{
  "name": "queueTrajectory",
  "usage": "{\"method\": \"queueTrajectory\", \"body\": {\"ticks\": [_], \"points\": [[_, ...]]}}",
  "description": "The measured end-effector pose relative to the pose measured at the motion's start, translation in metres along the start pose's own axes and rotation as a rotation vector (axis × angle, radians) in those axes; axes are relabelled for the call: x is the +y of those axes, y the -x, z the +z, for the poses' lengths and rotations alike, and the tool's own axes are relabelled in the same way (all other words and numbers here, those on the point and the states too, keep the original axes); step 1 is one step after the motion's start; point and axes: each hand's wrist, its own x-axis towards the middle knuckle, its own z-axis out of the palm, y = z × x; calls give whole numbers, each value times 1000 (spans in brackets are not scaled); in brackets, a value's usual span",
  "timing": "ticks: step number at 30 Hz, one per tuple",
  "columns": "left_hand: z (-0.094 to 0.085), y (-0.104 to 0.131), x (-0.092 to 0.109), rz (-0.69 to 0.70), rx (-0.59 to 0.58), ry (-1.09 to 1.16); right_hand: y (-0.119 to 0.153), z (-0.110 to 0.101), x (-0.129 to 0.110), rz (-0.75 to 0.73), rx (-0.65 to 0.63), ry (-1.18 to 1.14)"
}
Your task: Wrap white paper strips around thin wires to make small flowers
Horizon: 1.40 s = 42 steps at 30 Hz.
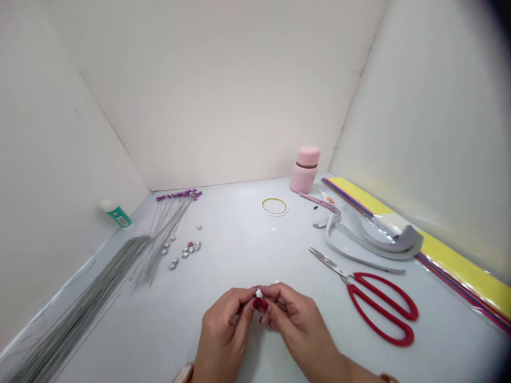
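Observation:
A small silvery piece [259, 293] is pinched between the fingertips of both hands at the lower middle of the view. My left hand [228, 324] grips it from the left, thumb and index finger together. From the right, my right hand [297, 322] holds the same piece, its fingers curled. The thumbs meet just below it, and the fingers partly hide it. Several small silver pieces [191, 249] lie on the table to the left, one of them with a pink-red mark. Scissors with red handles [383, 306] lie to the right of my right hand, their blades slightly apart.
Thin grey wires [91, 298] spread along the left, some with purple tips [179, 196]. A glue stick [117, 214] stands by the left wall. At the back are a tape ring [274, 213] and pink bottle [305, 169]. Grey-white strips [371, 244] and yellow packets [455, 260] lie right.

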Motion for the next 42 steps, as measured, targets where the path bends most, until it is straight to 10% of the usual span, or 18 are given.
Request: {"method": "queueTrajectory", "body": {"ticks": [20, 42], "points": [[2, 4, 3, 189, 18, -210, 1, 1, -4, -34, 47, 52], [-2, -1, -1, -155, 22, 109, -2, 0, -7, -99, 30, 133]]}}
